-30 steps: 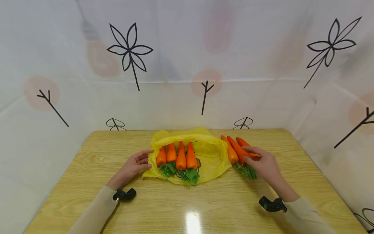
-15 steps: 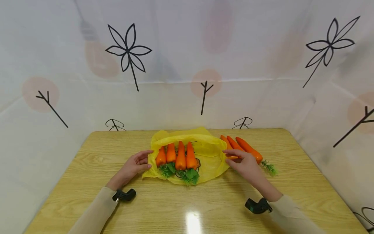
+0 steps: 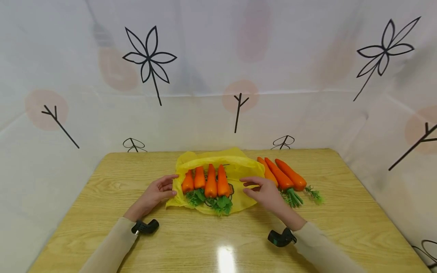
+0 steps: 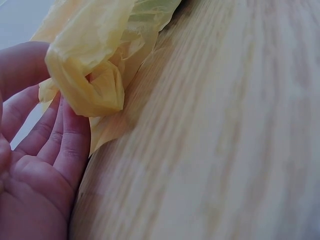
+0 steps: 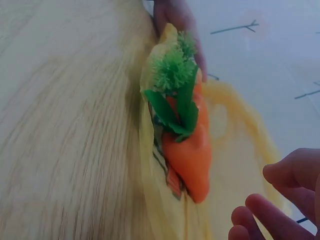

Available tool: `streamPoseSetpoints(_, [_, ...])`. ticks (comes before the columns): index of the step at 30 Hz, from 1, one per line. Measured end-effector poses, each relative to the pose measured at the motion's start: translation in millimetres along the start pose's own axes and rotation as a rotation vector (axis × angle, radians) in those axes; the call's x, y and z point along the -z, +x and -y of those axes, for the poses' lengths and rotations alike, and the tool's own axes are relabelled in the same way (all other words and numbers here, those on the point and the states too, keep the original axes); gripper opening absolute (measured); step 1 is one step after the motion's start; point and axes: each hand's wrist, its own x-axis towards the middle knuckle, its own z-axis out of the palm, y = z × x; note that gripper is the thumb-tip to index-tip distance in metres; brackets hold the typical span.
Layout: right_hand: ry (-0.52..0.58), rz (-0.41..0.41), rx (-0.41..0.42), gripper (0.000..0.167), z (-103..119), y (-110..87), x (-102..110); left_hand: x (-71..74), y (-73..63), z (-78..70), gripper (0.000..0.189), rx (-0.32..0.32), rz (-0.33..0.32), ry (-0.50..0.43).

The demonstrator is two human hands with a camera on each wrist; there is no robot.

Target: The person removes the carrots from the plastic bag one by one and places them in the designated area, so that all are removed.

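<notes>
Inside the yellow plastic bag (image 3: 244, 178), which lies with its mouth toward me, several orange carrots (image 3: 211, 185) rest side by side, green tops facing the front. My left hand (image 3: 159, 192) holds the bag's left edge, the folded plastic between thumb and fingers in the left wrist view. Over the right part of the bag is my right hand (image 3: 266, 193), fingers loosely bent and apart from the thumb. Nothing lies between its fingertips (image 5: 275, 172) in the right wrist view. Outside the bag's right side, more carrots (image 3: 290, 174) lie on the table, the leftmost partly hidden by my hand.
The wooden table (image 3: 205, 242) ends at the back against a white printed cloth (image 3: 290, 106), which also hangs along both sides. A wrist camera (image 3: 145, 226) sits on the left wrist, and another camera (image 3: 281, 237) on the right.
My right hand has moved left, from the loose carrots past the bag's right rim to above the bag, uncovering the carrots on the right. My left hand stays at the left edge.
</notes>
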Motion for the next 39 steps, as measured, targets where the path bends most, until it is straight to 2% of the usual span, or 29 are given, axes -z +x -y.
streamPoseSetpoints(5, [0.011,0.039,-0.037,0.033,3,9.0,-11,-0.1,0.4,0.7,0.062,-0.002,0.002,0.001])
streamPoseSetpoints(14, [0.106,0.084,-0.200,0.031,5,23.6,-29,-0.8,1.8,1.0,0.062,-0.007,0.001,-0.003])
streamPoseSetpoints(19, [0.148,0.090,-0.254,0.032,5,27.2,-37,-0.8,2.0,1.2,0.062,-0.008,0.004,-0.004])
streamPoseSetpoints(25, [0.163,0.147,-0.264,0.038,5,29.4,-44,-0.3,0.8,1.1,0.062,0.008,-0.006,0.007])
streamPoseSetpoints(31, [0.061,0.215,-0.266,0.047,7,31.9,-48,-0.2,-0.1,-0.3,0.062,0.025,-0.012,0.009])
streamPoseSetpoints(39, [-0.053,0.266,-0.183,0.052,12,37.2,-49,-2.6,-1.2,-7.0,0.063,0.045,-0.016,0.013])
